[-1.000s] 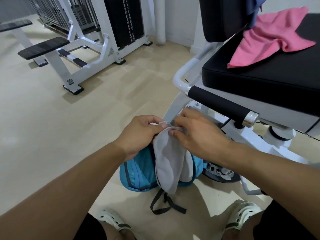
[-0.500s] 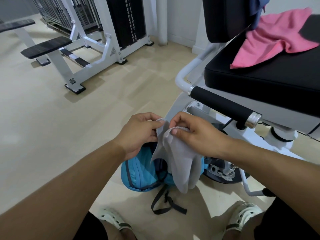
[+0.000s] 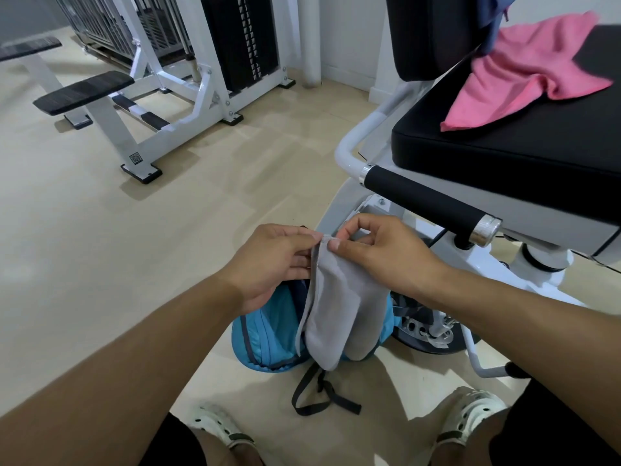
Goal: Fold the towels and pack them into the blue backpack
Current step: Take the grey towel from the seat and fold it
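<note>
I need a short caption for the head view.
Both hands pinch a grey towel above the blue backpack.

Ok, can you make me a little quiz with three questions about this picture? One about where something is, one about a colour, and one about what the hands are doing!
1. Where is the pink towel?
A. on the black seat
B. inside the backpack
C. on the floor

2. What colour is the towel the hands are holding?
A. pink
B. grey
C. green

3. What are the two hands doing with that towel?
A. pinching its top edge so it hangs down
B. pressing it flat on the floor
C. not touching it at all

Answers:
1. A, it lies crumpled on the black seat of the gym machine.
2. B, the grey towel hangs in front of the blue backpack.
3. A, the left hand and right hand both pinch the top edge, and the rest dangles over the backpack.
</note>
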The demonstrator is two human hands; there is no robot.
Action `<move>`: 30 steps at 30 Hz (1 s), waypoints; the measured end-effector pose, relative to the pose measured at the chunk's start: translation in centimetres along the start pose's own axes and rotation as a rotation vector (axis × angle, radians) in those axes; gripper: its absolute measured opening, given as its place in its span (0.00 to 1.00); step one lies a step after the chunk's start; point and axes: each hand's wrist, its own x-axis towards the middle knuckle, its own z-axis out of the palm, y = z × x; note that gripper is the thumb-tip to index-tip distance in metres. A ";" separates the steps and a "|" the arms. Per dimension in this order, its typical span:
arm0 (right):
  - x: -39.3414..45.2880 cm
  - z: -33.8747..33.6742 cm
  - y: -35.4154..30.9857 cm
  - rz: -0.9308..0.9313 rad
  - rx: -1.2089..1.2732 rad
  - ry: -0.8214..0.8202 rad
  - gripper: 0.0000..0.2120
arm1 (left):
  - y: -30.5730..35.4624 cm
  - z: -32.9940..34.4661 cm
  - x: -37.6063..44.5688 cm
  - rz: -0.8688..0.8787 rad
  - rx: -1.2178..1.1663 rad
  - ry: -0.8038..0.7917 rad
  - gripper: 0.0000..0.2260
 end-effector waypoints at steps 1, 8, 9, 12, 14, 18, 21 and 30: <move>0.1 0.0 0.1 0.004 -0.004 0.008 0.10 | 0.0 0.0 0.0 0.000 -0.004 0.004 0.11; 0.0 -0.1 0.2 -0.003 -0.015 0.023 0.11 | 0.0 0.3 -0.1 -0.008 -0.087 -0.005 0.13; 0.0 -0.1 0.2 0.002 -0.009 0.022 0.11 | 0.0 0.3 -0.1 -0.007 -0.093 -0.007 0.13; 0.1 -0.1 0.1 0.019 -0.002 0.021 0.12 | 0.0 0.5 -0.2 0.003 -0.110 -0.003 0.12; 0.1 -0.1 0.1 0.026 0.017 0.018 0.12 | 0.0 0.6 -0.3 0.011 -0.107 -0.004 0.12; 0.1 0.0 0.2 0.033 0.025 0.011 0.12 | 0.0 0.7 -0.4 0.017 -0.115 -0.014 0.12; 0.1 -0.1 0.1 0.032 0.029 0.001 0.11 | -0.2 0.7 -0.5 0.041 -0.057 -0.031 0.11; -0.2 -0.1 0.0 0.019 0.051 -0.008 0.09 | -0.4 0.7 -0.5 0.089 -0.017 -0.012 0.09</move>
